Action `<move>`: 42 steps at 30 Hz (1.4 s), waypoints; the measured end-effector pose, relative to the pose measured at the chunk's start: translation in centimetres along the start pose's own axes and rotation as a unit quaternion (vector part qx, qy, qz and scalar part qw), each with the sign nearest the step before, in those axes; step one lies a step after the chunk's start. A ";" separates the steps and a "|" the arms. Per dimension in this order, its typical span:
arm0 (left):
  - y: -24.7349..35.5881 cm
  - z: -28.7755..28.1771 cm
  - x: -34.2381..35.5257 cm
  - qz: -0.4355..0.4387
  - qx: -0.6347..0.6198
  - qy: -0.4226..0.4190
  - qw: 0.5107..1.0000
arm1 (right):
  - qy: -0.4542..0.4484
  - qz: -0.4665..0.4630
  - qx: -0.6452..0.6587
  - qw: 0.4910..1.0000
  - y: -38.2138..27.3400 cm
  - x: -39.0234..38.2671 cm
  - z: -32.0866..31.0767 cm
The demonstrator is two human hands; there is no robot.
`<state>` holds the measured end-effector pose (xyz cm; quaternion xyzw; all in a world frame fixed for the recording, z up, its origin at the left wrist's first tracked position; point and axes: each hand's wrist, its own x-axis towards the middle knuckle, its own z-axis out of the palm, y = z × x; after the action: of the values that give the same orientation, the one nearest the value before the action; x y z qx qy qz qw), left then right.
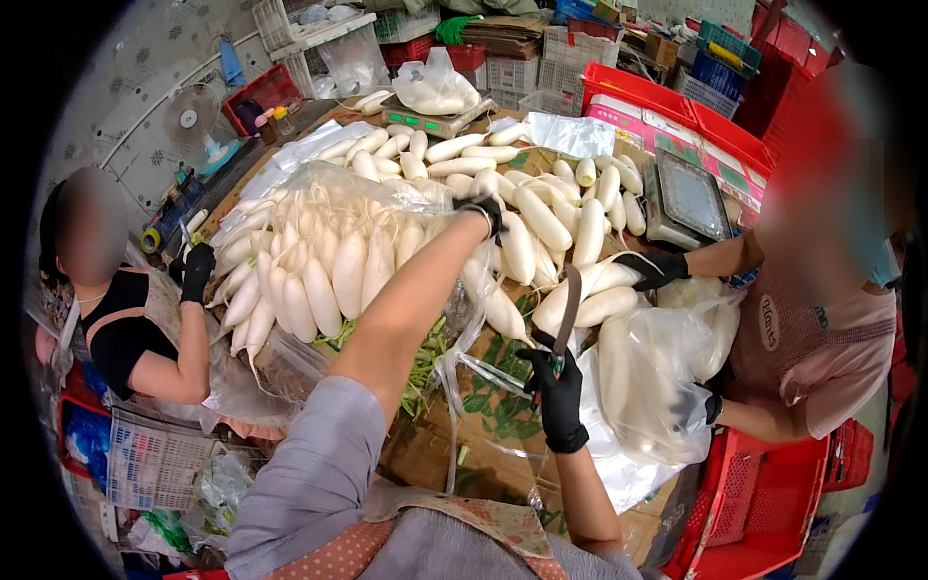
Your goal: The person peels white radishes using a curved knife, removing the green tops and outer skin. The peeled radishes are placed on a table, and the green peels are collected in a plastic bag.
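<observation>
My left hand (480, 210), in a black glove, reaches across the table into the heap of white radishes (541, 217). Its fingers close round a white radish (488, 184), slightly smeared, at the middle of the heap. Nearer to me, my right hand (558, 394), also gloved in black, grips a knife (568, 314) by the handle, its blade pointing up and away. Beside the blade lie trimmed radishes (604, 307). Left of my left forearm, many untrimmed radishes with thin root tips (324, 280) lie bunched on clear plastic.
A person at right reaches a gloved hand (654, 268) to radishes beside a filled clear bag (643, 382). Another person's gloved hand (197, 271) is at left. Scales (688, 198) and a bagged load (435, 87) stand farther back. Red crates (749, 503) sit lower right. Green trimmings (420, 372) litter the cardboard.
</observation>
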<state>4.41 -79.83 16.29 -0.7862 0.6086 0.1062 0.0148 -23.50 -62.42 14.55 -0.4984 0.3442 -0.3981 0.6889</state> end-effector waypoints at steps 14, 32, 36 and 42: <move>4.9 12.4 -33.2 0.519 -0.084 0.165 0.835 | 0.038 -0.056 -0.039 0.997 1.0 -4.0 -0.7; -2.4 10.9 -18.9 -0.090 -0.158 0.240 0.954 | -0.060 -0.080 -0.215 0.972 2.3 -7.0 2.8; -1.6 11.3 -22.0 -0.076 -0.099 0.250 0.960 | -0.078 -0.060 -0.180 0.979 2.6 -6.7 3.4; -5.6 13.1 -27.3 -0.111 -0.351 0.411 0.834 | -0.087 -0.008 -0.134 0.987 3.6 -6.4 4.3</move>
<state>1.37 -50.33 7.95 -0.7720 0.3893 -0.0232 -0.5020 -21.89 -54.26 12.68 -0.6216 0.3293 -0.3095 0.6399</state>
